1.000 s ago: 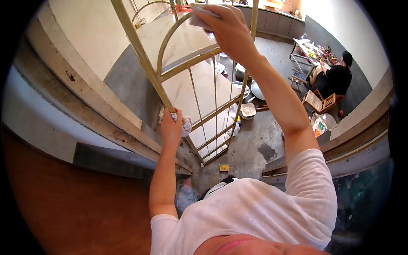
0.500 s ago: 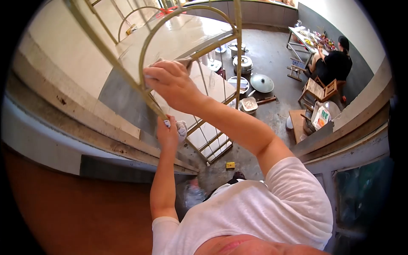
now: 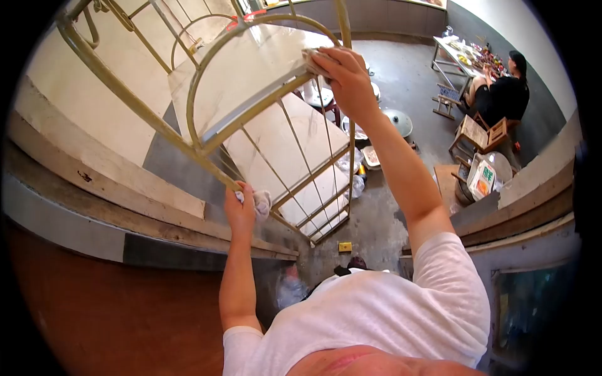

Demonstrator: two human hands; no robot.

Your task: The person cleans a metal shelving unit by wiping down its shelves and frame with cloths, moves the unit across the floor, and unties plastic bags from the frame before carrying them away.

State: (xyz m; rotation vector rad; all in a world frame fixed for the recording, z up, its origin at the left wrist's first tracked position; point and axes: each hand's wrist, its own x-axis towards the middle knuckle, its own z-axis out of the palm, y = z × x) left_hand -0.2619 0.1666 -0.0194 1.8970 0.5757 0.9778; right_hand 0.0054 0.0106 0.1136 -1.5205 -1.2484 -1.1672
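A tall gold-coloured metal shelf rack with arched rails and pale shelf boards stands before me. My right hand is closed on a light cloth, pressed to the far end of the top shelf's rail, near the corner post. Lower down, my left hand is wrapped at the near post, with a crumpled whitish cloth bunched in its grip and sticking out to the right. The fingertips of that hand are partly hidden, so whether they also clasp the post is unclear.
Beyond the rack, a pot lid and a white pan are on the floor. A small yellow box lies near my feet. A person in black sits at a table on the right. Wooden door frames flank me.
My right hand has slid the cloth from the near corner of the rail to its far right end. My left hand stays low at the near post.
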